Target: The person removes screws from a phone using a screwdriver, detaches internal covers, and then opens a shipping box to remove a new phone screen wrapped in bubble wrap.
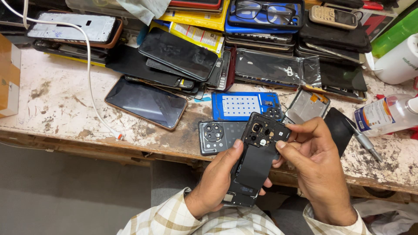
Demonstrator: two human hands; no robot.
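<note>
- Checked sleeves [174,217] sit lowest in view, the wrists leading up to both hands.
- Worn white tabletop [56,100] carries heaps of phones and screens along its far side.
- Left hand [215,180] is clamped around an opened black phone [254,167], held upright just before the tabletop's edge.
- Right hand [315,161] pinches the phone's upper corner by the camera part.
- Black back cover [217,135] lies just behind.

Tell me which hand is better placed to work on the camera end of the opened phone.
The right hand, I'd judge. Its fingertips already pinch the edge beside the camera module of the opened phone. The left hand wraps the lower body from beneath, thumb on the side, and steadies it.
</note>
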